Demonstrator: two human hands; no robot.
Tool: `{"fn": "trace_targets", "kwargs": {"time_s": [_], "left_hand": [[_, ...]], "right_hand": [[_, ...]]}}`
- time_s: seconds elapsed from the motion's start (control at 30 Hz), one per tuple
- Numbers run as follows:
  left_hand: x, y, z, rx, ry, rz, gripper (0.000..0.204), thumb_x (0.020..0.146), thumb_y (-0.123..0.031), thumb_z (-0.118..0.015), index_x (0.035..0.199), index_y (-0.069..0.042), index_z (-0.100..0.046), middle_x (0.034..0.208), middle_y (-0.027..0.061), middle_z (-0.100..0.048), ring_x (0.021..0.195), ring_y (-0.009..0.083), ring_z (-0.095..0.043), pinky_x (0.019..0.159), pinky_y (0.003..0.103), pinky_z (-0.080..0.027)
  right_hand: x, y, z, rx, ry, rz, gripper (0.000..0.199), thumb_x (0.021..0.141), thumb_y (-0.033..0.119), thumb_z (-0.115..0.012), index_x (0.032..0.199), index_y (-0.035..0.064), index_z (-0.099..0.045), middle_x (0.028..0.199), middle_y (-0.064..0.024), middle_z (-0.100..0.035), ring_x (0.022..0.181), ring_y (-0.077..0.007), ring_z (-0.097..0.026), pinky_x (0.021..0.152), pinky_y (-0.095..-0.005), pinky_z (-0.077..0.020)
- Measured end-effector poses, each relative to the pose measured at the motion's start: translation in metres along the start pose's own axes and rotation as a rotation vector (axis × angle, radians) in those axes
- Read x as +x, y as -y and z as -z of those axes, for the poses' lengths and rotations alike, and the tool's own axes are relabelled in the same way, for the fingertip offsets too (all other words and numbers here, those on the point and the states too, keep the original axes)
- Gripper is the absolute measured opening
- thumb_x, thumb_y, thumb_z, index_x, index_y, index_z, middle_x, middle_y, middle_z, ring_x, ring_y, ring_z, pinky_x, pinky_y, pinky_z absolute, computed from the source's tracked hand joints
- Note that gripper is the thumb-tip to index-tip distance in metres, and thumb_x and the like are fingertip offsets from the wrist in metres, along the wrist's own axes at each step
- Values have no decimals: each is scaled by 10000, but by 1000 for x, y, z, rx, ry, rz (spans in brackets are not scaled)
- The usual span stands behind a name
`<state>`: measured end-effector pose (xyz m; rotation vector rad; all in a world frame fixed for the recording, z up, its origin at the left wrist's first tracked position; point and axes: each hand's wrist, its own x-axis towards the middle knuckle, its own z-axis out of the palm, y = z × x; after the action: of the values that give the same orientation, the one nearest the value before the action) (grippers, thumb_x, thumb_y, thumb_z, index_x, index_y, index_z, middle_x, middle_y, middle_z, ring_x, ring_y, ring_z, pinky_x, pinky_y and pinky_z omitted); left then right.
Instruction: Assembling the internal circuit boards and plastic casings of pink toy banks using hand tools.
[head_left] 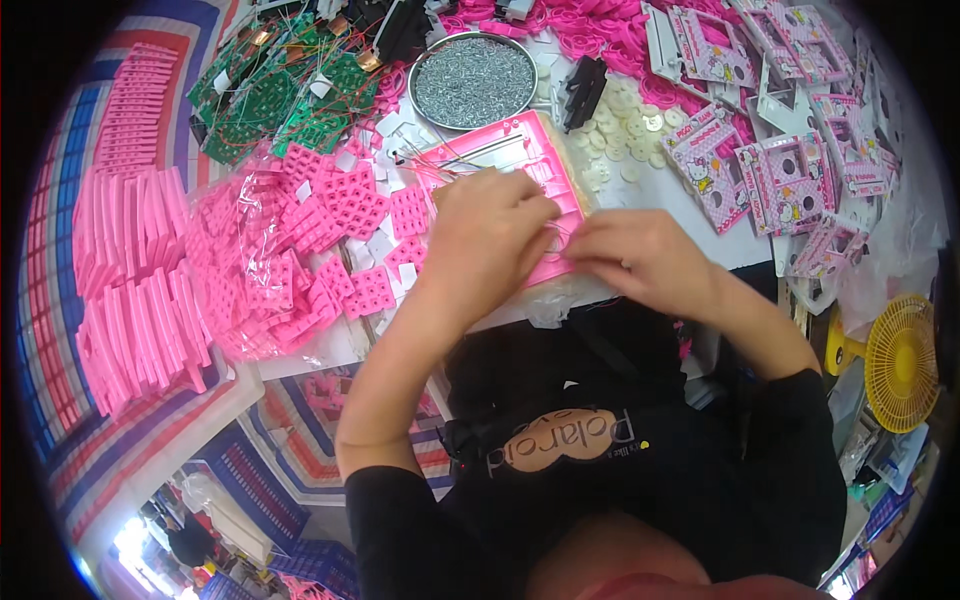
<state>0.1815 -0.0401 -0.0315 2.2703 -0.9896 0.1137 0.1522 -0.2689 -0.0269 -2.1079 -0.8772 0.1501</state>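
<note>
The pink panel [530,160] lies flat on the table [690,215] at its near edge, right in front of me, and both my hands are on it. My left hand [485,235] covers the panel's near left part, fingers curled down and pressed together on something small that I cannot make out under them. My right hand [640,255] rests at the panel's near right corner, its fingertips [580,245] drawn together and pinching at the same spot, almost touching my left hand. Thin wires [470,155] run across the panel's far part.

Just left of my left hand, loose pink keypads [350,215] are scattered over the table, some spilling out of a clear bag [255,270] nearer the left edge. Beyond that, rows of pink strips [135,270] stand stacked on a striped cloth [60,330] at the far left. At the far left corner sits a heap of green circuit boards [280,95] with wires. A round metal tray [473,82] of small grey screws sits at the far edge, just behind the panel. To its right are a black part [583,92] and a scatter of white discs [620,125]. Pink printed faceplates [775,170] fill the table's right side. A yellow fan [900,360] stands off the table's right edge, below it.
</note>
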Motion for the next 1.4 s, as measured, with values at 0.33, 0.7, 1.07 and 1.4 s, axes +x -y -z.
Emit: {"fn": "trace_targets", "kwargs": {"time_s": [0.33,0.7,1.07,1.4], "left_hand": [[10,6,-16,-277,-199,345,191,882,-113,-717,1064,-71,-683,908,60,-662,698,178,-601,649,331,-483],[-61,-33,-37,-101,-165,96,248,791,-15,-736,1027,-49,-667,938,98,-661,826,308,-621,712,410,-477],[-61,-32,-41,3,-52,-22,419,766,-61,-735,1178,-50,-660,996,75,-635,892,267,-618,743,392,-486],[-60,-36,-34,201,116,-86,480,730,-103,-670,1196,4,-629,966,84,-581,832,249,-566,731,360,-480]], "right_hand": [[-15,2,-17,-225,-36,29,148,789,66,-686,937,67,-690,906,-70,-684,817,-269,-683,657,-386,-555],[7,-2,-6,-336,255,118,110,789,96,-668,883,54,-628,900,-88,-594,915,-301,-610,676,-404,-536],[-30,-4,-14,-509,6,140,299,780,120,-741,1072,80,-689,779,-21,-601,673,-210,-580,525,-343,-471],[50,2,28,-232,381,-121,223,851,253,-670,982,83,-729,702,-133,-661,649,-358,-654,597,-471,-507]]}}
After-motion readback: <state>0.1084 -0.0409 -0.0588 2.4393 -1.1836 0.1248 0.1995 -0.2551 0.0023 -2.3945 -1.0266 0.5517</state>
